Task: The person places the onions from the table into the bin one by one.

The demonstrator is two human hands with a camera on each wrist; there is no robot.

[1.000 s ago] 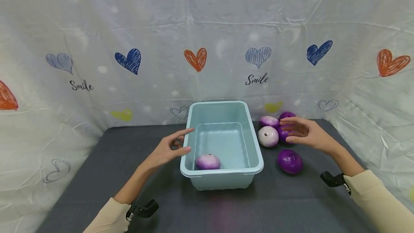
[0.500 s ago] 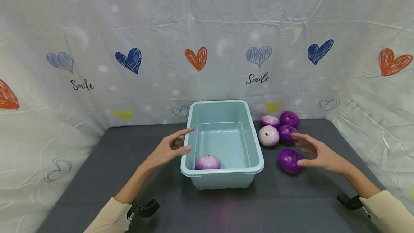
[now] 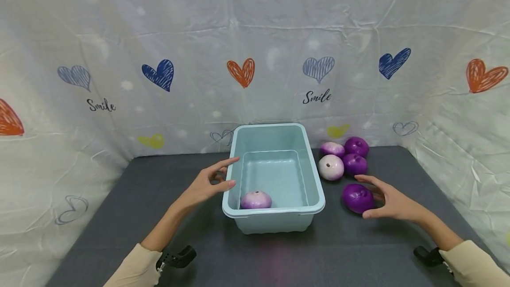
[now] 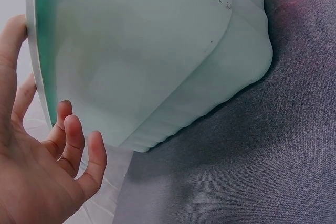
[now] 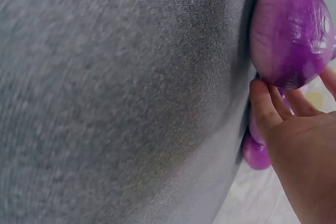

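Purple onion [image 3: 358, 198], heart-patterned backdrop [image 3: 275, 63]

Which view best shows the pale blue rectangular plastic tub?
The head view: the tub shows its rim, inside and front wall. Left wrist gives a cropped close-up of its outside; right wrist, at most a sliver at the top edge.

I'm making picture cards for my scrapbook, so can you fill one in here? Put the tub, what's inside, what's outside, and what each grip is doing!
Tub: pale blue tub on dark gray cloth
Inside: one pale purple onion, near end
Outside, right: two paler onions and two dark onions bunched; one near dark onion by itself
Left grip: touching the tub's left rim
Right grip: curved beside the near dark onion; can't tell if touching
Backdrop: white sheet with hearts and "Smile"
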